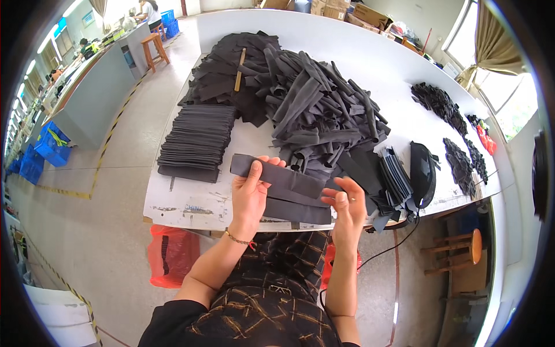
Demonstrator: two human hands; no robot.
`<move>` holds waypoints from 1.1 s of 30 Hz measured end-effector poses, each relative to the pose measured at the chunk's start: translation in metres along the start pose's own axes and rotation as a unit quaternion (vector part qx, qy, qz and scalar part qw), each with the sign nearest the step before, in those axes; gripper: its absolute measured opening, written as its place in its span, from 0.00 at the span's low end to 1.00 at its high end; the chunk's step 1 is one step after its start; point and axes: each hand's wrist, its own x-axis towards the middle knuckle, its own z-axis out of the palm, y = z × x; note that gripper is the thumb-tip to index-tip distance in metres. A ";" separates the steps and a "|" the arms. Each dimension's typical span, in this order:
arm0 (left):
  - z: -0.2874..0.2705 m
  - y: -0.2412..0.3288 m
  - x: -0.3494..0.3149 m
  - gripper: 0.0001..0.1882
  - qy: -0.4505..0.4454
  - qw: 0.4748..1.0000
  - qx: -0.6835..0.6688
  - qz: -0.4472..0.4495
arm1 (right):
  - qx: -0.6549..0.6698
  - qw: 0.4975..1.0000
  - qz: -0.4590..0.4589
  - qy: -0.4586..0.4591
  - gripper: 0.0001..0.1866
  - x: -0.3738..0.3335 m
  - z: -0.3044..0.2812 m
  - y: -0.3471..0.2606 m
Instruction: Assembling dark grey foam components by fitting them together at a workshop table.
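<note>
My left hand (251, 188) is closed on the left end of a dark grey fabric strip (289, 178), thumb on top and fingers behind. At the strip's right end is my right hand (348, 207), its fingers apart and slightly bent; the fingertips are close to the cloth, and I cannot tell whether they touch it. Below the held piece, more flat strips (298, 211) lie at the table's front edge. To the left stands a neat row of folded dark strips (196, 139). Behind my hands rises a loose heap of curled strips (324, 104).
A wooden stick (240, 69) lies on flat dark cloth at the back. Right of my hands are a stacked bundle of strips (396, 176) and a black rounded case (424, 174) with a cable. Small dark piles (439, 104) sit far right on the white table (399, 124). A red bag (170, 254) hangs below.
</note>
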 end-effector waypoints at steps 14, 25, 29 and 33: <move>0.016 -0.036 0.000 0.13 0.000 0.992 -0.116 -0.053 | -0.016 0.992 0.126 -0.029 0.09 -0.007 0.006 0.022; 0.028 -0.037 -0.007 0.14 0.027 0.990 -0.130 -0.039 | -0.041 0.989 0.132 -0.055 0.06 -0.017 0.003 0.030; 0.035 -0.033 -0.010 0.14 0.045 0.992 -0.112 -0.034 | -0.037 0.990 0.129 -0.051 0.06 -0.017 0.007 0.036; 0.025 -0.041 -0.007 0.15 0.034 0.991 -0.126 -0.018 | -0.047 0.990 0.128 -0.047 0.06 -0.017 0.012 0.039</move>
